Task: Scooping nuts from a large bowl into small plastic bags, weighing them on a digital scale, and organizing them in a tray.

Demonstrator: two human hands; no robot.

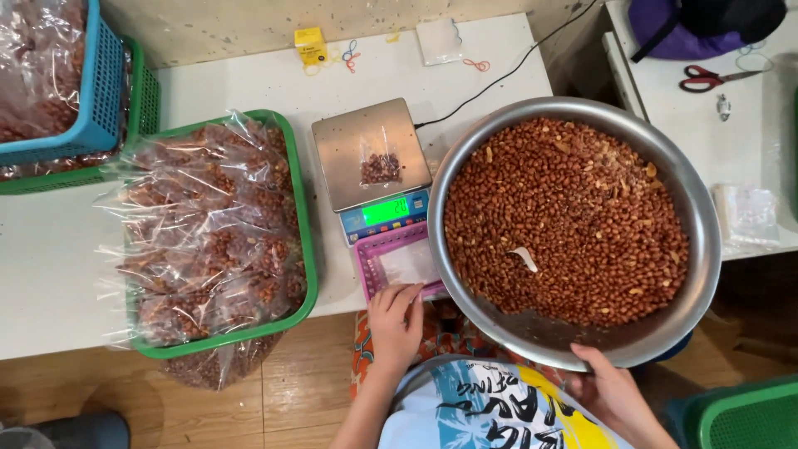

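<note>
Left hand (394, 323) on pink tray (399, 264), right hand (611, 387) w/ peanut bowl (702, 249) rim.

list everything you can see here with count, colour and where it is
metal bowl: one, silver, right of centre, full of red-brown peanuts
scoop: one, white, lying in the peanuts
scale: one, steel top, green display, centre
small bag: one, clear, few peanuts, on the scale
pink tray: one, below the scale
green basket: one, left of the scale, piled with clear peanut bags
blue basket: one, top left, stacked on another green one
yellow box: one, table's far edge
scissors: one pair, red handles, top right
left hand: on the pink tray's near edge
right hand: holding the bowl's near rim
</note>
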